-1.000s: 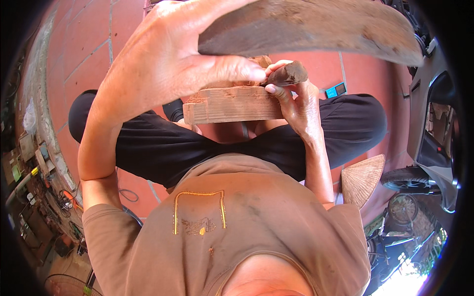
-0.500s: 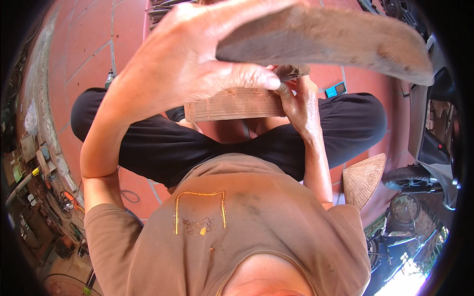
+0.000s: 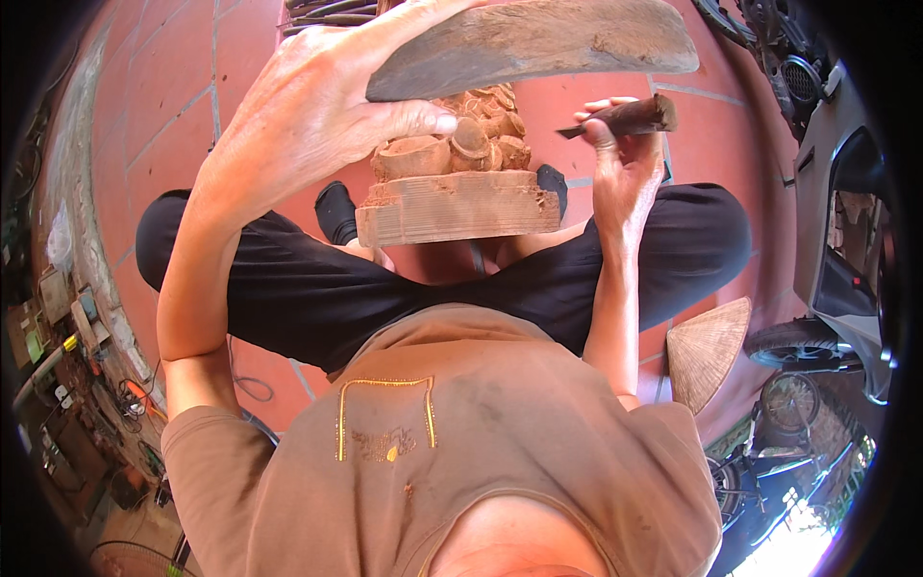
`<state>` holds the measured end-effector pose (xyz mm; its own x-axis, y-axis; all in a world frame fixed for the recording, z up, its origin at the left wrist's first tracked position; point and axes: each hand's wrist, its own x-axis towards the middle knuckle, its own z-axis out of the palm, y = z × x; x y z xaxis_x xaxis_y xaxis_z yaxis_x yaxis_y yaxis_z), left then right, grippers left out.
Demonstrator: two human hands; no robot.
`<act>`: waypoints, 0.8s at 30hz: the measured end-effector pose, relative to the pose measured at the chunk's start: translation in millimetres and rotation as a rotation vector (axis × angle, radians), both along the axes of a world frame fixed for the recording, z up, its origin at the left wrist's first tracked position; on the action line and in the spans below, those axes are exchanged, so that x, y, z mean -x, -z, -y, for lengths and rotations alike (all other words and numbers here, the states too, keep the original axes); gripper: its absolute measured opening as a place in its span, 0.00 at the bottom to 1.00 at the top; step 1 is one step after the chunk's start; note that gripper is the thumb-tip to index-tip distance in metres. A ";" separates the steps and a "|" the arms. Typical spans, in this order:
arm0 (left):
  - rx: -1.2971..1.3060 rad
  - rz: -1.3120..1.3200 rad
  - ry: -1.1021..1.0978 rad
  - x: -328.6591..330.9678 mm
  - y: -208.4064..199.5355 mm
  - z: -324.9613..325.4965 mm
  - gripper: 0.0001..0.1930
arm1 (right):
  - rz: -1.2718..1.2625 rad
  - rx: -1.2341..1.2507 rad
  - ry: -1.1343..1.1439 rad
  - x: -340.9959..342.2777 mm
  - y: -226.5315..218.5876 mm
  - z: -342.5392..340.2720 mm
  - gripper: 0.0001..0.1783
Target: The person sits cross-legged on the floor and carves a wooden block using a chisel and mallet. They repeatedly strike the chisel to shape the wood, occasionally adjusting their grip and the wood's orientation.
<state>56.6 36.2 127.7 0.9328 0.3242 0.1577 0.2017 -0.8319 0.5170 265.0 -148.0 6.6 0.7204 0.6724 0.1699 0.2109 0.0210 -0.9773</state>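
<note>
My left hand [image 3: 298, 139] grips a thick, curved piece of dark, weathered wood [image 3: 538, 43], fingers over its far side and thumb stretched out along the near side, so that the wood reaches across to the right. My right hand [image 3: 627, 163] is closed around the short, dark handle of a chisel [image 3: 635, 117], holding it with the thin blade pointing left and the blunt butt end to the right; the blade is apart from everything else. Between my hands, a little nearer to me, sits the carved wooden block [image 3: 460, 204], its flat, plain-grained edge facing me and its rounded, reddish shapes rising behind; my left thumb covers a bit of the carving from this view, and I cannot tell whether the two touch. My feet are on either side of the block, the left one in a dark sock or shoe [image 3: 336, 212], and my knees are spread wide in black trousers [image 3: 298, 279]. Under all this is a red tiled floor [image 3: 260, 72]. Far off, past my left hand, lie some dark sticks [image 3: 332, 13]. To the right, beyond my right arm, is a conical straw hat [image 3: 707, 356], with a grey motorbike [image 3: 812, 255] farther right. On the left, a thin cable [image 3: 252, 387] curls near my elbow, and a clear plastic bag [image 3: 60, 242] lies farther out.
</note>
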 end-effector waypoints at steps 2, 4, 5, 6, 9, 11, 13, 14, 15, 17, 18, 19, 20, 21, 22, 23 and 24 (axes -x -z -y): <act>0.073 0.033 0.005 1.6 2.9 -3.0 0.45 | -0.194 -0.081 -0.145 5.7 -5.7 2.3 0.15; 0.161 -0.002 -0.029 2.0 0.6 -1.4 0.45 | -0.253 -0.063 -0.226 10.6 -11.2 7.1 0.15; 0.171 -0.011 -0.033 2.2 0.5 -1.0 0.45 | -0.283 -0.053 -0.268 12.5 -12.4 9.0 0.14; 0.179 -0.019 -0.034 1.4 -0.1 -1.0 0.45 | -0.295 -0.050 -0.306 12.4 -8.9 12.0 0.15; 0.071 0.000 0.008 -0.4 1.1 -2.0 0.45 | -0.275 -0.005 -0.362 20.4 -7.1 15.2 0.16; 0.008 -0.020 0.008 -1.3 0.9 -1.1 0.45 | -0.063 0.067 -0.431 22.7 -9.2 11.5 0.15; 0.003 -0.032 0.007 -1.6 1.5 -0.6 0.45 | -0.041 0.155 -0.484 25.4 -15.8 10.8 0.16; 0.020 -0.031 0.007 -2.4 1.4 -0.1 0.45 | -0.047 0.147 -0.462 26.7 -14.6 10.2 0.16; 0.036 -0.030 0.007 -3.6 0.7 0.4 0.45 | -0.053 0.136 -0.439 27.7 -13.2 9.0 0.16; 0.082 0.001 0.017 -7.0 -0.8 1.3 0.45 | -0.074 0.116 -0.375 28.8 -8.9 6.4 0.16; 0.109 0.029 0.024 -7.7 -0.6 1.4 0.45 | -0.086 0.108 -0.336 28.4 -5.9 3.7 0.17; 0.143 0.080 0.042 -8.8 3.2 -0.2 0.44 | -0.098 0.099 -0.298 27.1 -2.1 0.7 0.18; 0.160 0.085 0.033 -9.0 2.5 -0.2 0.44 | -0.117 0.006 -0.234 24.1 3.7 -3.8 0.18; 0.181 0.091 0.024 -9.3 3.2 -0.2 0.44 | 0.086 -0.050 -0.175 14.9 8.4 -8.0 0.18; 0.183 0.049 -0.007 -10.1 -1.0 0.9 0.44 | 0.084 -0.046 -0.093 5.9 6.5 -11.8 0.17; 0.171 0.024 -0.025 -10.5 -3.3 2.0 0.44 | 0.081 -0.042 -0.010 -0.3 3.3 -13.8 0.16; 0.160 0.004 -0.044 -10.6 -6.2 2.1 0.44 | -0.143 -0.151 -0.023 -3.9 0.9 -14.6 0.15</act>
